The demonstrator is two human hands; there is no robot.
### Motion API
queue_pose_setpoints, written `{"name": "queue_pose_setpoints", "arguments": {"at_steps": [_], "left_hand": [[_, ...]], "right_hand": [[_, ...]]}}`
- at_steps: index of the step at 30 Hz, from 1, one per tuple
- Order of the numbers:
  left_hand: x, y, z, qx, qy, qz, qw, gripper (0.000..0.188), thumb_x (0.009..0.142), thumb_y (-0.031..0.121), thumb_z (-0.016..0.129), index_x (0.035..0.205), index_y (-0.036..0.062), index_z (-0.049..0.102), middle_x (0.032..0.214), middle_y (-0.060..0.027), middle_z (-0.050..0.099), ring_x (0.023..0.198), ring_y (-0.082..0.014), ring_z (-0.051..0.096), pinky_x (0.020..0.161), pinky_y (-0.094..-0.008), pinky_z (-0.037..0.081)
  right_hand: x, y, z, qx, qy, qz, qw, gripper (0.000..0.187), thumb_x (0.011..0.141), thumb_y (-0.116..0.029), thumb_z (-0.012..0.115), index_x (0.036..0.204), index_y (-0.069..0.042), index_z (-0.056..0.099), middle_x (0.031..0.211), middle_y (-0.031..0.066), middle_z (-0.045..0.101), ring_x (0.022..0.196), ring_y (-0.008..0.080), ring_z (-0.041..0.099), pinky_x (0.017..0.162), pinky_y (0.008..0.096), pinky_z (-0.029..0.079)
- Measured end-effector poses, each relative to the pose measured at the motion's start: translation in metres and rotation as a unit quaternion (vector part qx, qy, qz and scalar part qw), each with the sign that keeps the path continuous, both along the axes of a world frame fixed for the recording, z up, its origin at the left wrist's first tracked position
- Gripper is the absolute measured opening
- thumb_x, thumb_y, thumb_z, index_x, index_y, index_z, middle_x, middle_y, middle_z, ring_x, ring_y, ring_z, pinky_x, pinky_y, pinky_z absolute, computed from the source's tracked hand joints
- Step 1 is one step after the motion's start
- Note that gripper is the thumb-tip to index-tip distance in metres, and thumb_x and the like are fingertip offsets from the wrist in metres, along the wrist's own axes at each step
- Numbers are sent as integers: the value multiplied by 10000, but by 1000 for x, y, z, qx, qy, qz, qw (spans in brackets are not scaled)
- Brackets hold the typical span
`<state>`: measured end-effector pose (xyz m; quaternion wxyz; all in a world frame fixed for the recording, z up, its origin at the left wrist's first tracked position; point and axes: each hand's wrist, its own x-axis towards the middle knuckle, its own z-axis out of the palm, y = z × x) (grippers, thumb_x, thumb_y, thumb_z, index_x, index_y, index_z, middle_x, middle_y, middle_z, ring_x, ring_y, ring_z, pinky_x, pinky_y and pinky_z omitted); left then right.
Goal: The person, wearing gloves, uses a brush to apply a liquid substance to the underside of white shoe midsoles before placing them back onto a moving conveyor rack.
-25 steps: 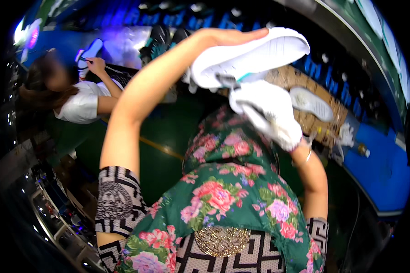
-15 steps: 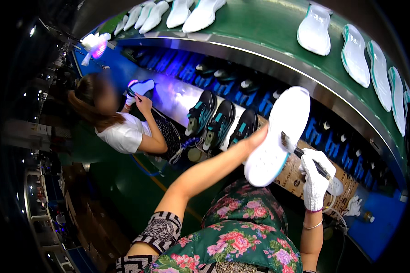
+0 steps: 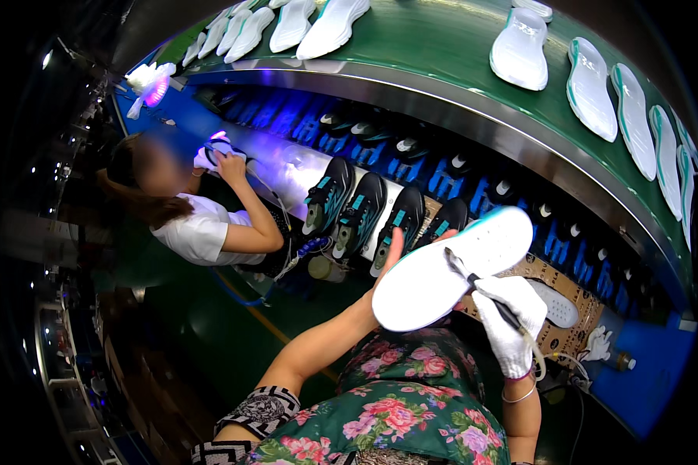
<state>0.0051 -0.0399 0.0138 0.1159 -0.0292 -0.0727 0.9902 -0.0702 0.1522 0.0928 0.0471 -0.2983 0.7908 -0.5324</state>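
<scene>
My bare left hand (image 3: 380,277) grips a white shoe sole (image 3: 419,291) from its left side, thumb along the edge and other fingers mostly hidden beneath. The sole lies tilted in front of my flowered apron, its broad white face upward. In a white knitted glove, my right hand (image 3: 513,314) is closed round a dark-handled brush (image 3: 473,279). Dark bristles touch the sole near its middle. From the brush's back end a pale thin tube (image 3: 540,366) runs down past my wrist.
Several black-and-teal shoe uppers (image 3: 362,213) stand on the bench ahead. Another sole (image 3: 554,302) lies on cardboard at right, near a crumpled glove (image 3: 598,343). White soles line a green conveyor (image 3: 426,43) above blue racks (image 3: 446,184). A co-worker (image 3: 209,229) handles a piece under purple light.
The sole has swung from steep to more slanted, its lower end now farther left. My right hand has come left and the brush with it. The co-worker's piece is turned differently.
</scene>
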Motion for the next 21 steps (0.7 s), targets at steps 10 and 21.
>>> {"name": "queue_pose_setpoints", "arguments": {"at_steps": [10,21], "left_hand": [[-10,44,-16,-195,44,65,978,1090,758,659,679,1572,119,195,1520,-243,371,1388,-391,410,1156,-528,342],[9,81,-53,-230,-72,69,968,1057,727,748,674,1538,163,332,1520,-123,428,1371,-328,444,1140,-525,376]], "right_hand": [[6,-3,15,-43,120,-17,992,213,715,15,806,913,-41,750,873,120,736,781,250,712,725,328,554],[-1,5,-3,-66,111,12,992,502,870,-45,682,1361,-85,590,1297,108,643,1175,241,628,994,346,500]]}}
